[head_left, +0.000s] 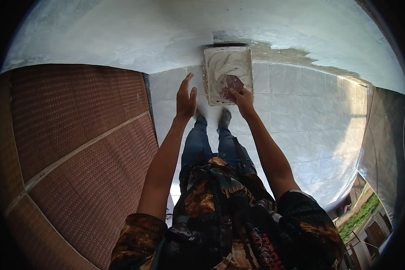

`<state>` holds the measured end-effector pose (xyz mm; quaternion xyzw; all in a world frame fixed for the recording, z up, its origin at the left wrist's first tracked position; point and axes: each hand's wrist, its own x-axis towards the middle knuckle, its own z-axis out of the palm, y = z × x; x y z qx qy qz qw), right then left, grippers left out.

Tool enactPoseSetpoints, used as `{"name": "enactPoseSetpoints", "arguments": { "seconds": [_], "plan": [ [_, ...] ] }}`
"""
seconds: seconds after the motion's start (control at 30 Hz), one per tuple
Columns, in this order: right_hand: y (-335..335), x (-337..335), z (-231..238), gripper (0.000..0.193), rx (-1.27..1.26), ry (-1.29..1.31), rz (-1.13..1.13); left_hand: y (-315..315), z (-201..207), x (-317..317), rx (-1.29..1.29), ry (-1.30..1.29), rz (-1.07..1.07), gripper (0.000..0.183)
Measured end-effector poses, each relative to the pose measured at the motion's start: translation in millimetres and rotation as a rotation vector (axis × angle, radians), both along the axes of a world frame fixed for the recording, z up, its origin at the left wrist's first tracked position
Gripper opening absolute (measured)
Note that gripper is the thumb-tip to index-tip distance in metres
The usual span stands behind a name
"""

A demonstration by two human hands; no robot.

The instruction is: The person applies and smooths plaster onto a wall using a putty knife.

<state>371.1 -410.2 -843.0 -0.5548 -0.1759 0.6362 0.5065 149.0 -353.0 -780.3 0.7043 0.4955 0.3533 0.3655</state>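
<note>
We look down at a square tray [211,72] of white plaster lying on the tiled floor [301,112] by the wall. Our right hand [243,96] pinches a reddish scraper [233,83] over the tray. Our left hand [186,100] hangs beside it, fingers spread, holding nothing.

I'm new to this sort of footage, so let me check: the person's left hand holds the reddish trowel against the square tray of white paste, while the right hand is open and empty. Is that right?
Not quite: the hands are swapped. In the head view the right hand holds the reddish trowel against the square tray of white paste, while the left hand is open and empty, fingers stretched out beside the tray.
</note>
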Motion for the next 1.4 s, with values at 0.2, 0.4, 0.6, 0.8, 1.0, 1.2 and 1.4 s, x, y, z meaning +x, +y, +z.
{"name": "enactPoseSetpoints", "arguments": {
  "seconds": [0.2,0.4,0.6,0.8,1.0,1.2,1.4],
  "plan": [
    [-6.0,-8.4,-44.7,0.021,-0.039,-0.094,-0.034,-0.9,-37.1,-11.5,-0.095,0.06,-0.011,0.048],
    [-4.5,-8.7,-104.4,0.021,-0.098,-0.26,-0.003,-3.5,-71.2,-16.6,-0.145,0.092,-0.007,0.047],
    [-8.3,-7.2,-161.2,0.027,-0.106,-0.558,0.148,-10.1,-100.0,-12.4,-0.198,0.062,0.0,0.047],
    [0.2,-35.0,-162.1,0.027,-0.073,-0.753,0.305,-19.4,-120.6,-19.9,-0.232,0.085,0.013,0.047],
    [3.5,-45.9,-181.1,0.027,-0.105,-0.828,0.288,-29.6,-130.3,-24.8,-0.252,0.084,0.002,0.048],
    [5.6,-50.5,-191.9,0.028,-0.132,-0.844,0.279,-31.0,-135.3,-29.8,-0.252,0.098,0.002,0.049],
    [10.6,-40.9,-204.9,0.03,-0.104,-0.788,0.302,-24.2,-137.1,-26.7,-0.256,0.08,0.001,0.049]
  ]
}}
